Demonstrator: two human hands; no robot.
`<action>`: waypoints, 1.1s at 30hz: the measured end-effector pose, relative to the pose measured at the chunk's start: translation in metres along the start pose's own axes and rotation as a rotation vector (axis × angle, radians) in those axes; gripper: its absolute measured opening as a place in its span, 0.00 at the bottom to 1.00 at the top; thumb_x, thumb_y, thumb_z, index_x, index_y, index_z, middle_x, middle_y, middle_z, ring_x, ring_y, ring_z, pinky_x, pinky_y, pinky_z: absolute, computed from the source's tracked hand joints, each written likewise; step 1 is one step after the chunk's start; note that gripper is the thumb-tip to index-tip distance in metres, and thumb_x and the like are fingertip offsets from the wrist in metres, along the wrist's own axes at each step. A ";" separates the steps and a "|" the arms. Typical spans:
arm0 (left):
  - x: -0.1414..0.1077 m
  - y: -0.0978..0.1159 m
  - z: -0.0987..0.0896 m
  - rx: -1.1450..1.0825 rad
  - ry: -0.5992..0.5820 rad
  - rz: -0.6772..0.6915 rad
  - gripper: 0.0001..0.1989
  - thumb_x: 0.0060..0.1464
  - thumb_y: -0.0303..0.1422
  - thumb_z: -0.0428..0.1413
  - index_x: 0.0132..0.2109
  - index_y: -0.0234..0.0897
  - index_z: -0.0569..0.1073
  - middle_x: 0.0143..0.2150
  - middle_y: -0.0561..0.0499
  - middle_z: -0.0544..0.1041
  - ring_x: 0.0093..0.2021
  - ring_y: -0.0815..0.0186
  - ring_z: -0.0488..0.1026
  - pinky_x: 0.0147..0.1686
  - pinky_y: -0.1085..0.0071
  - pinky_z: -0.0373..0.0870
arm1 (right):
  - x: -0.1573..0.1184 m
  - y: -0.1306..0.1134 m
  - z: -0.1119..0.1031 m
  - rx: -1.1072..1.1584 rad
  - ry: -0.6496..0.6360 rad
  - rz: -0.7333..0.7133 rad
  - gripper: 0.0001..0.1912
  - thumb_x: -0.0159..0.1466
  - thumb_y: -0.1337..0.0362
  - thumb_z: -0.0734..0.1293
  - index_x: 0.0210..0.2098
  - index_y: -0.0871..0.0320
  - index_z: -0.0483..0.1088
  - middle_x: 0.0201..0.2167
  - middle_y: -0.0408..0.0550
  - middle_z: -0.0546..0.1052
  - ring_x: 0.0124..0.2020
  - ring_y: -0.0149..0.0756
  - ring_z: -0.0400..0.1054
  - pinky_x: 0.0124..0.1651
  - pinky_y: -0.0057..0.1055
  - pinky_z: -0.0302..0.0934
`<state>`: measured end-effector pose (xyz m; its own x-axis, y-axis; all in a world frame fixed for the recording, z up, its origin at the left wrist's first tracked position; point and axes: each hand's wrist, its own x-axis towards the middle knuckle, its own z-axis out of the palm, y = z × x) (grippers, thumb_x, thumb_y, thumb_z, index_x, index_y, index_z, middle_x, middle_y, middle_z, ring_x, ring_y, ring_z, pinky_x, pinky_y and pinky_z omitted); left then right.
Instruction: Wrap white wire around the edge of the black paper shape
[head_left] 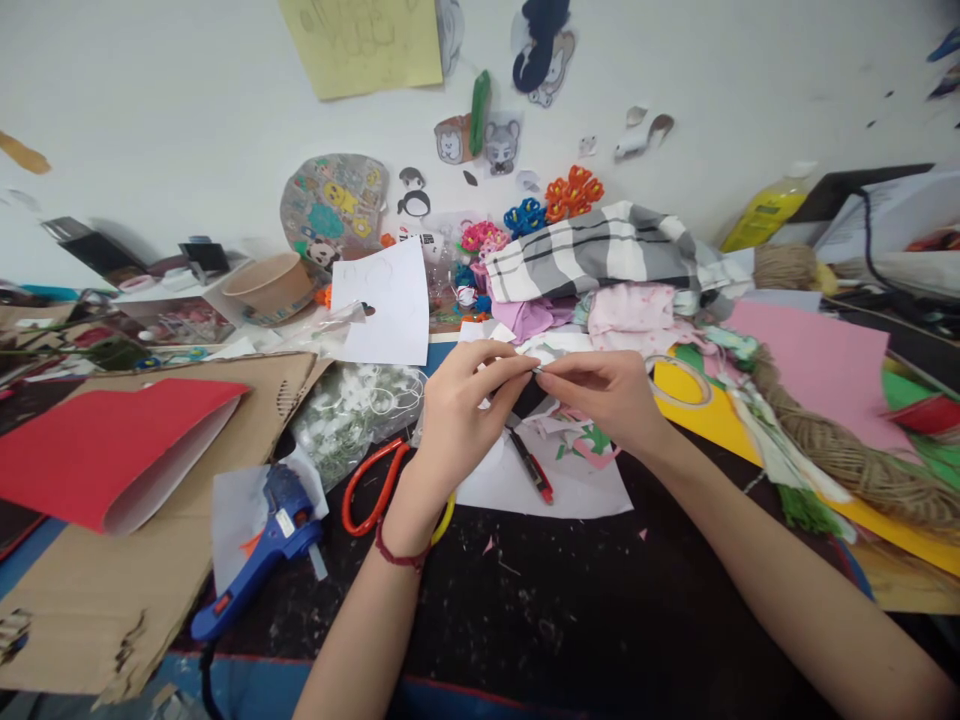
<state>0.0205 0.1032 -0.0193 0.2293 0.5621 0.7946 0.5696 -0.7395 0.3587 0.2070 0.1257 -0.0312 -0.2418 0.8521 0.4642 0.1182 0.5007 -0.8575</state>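
My left hand (461,410) and my right hand (607,398) meet fingertip to fingertip above the black table (570,610), pinching a small thin grey piece (538,369) between them. What the piece is I cannot make out. Under the hands lie a white sheet (555,490) with paper scraps and a red and black pen (534,468). Red-handled scissors (369,488) lie just left of my left wrist, which wears a red cord.
A blue glue gun (266,545) rests on cardboard (90,590) at front left beside a folded red sheet (105,450). Twine (840,450), pink and yellow paper (817,360), a tape ring (679,380) and striped cloth (600,250) crowd the right and back. A paper cup (271,285) stands back left.
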 end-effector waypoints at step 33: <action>0.006 0.006 -0.006 -0.065 -0.011 -0.055 0.04 0.59 0.28 0.60 0.41 0.40 0.76 0.43 0.49 0.78 0.48 0.63 0.73 0.48 0.63 0.70 | -0.004 -0.005 0.001 -0.231 0.094 -0.153 0.06 0.63 0.62 0.70 0.33 0.55 0.80 0.26 0.43 0.80 0.24 0.32 0.71 0.29 0.31 0.66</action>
<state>0.0202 0.0997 -0.0097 0.2082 0.6063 0.7675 0.5291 -0.7297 0.4330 0.2061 0.1194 -0.0292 -0.1848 0.7690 0.6120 0.3056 0.6368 -0.7079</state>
